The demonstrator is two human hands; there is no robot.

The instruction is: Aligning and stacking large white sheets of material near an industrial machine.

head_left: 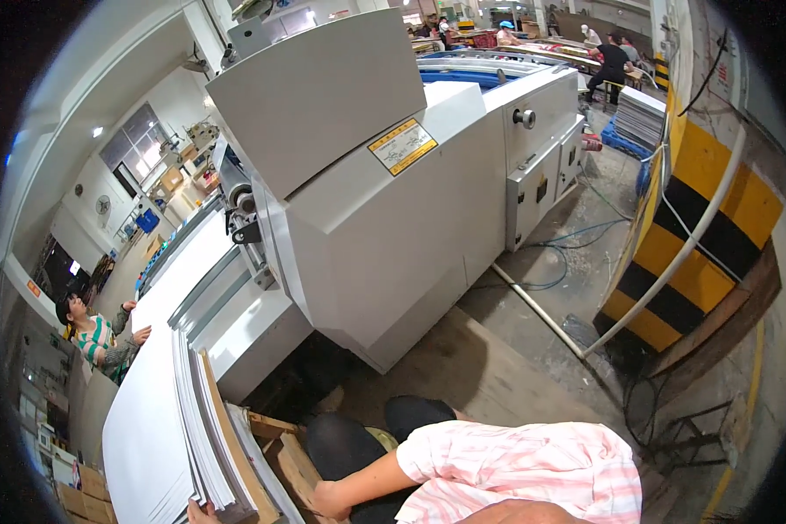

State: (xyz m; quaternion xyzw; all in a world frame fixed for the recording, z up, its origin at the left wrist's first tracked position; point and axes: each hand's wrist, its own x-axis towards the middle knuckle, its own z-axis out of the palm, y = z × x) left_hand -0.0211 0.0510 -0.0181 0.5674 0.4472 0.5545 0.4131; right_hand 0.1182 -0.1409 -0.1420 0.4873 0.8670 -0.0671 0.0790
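Note:
At the lower left lies a tall stack of large white sheets (pixel 153 419), its near edges slightly fanned. My left hand (pixel 203 513) is at the stack's near corner, cut off by the lower edge of the view. Its fingertips grip the edges of a few sheets. Beside the stack, to its right, runs a brown board (pixel 227 437) on edge. My right hand (pixel 330 500) is low, next to a wooden pallet (pixel 293 467) and close to my dark-clad knee. Its fingers look curled, and whatever they hold is hidden.
A big grey-white machine (pixel 384 253) fills the middle ahead. Across the stack a person in a striped top (pixel 100 341) touches the sheets' far side. At right stand a yellow-black striped pillar (pixel 690 236) and a white pipe (pixel 541 313); blue hoses (pixel 559 253) cross the floor.

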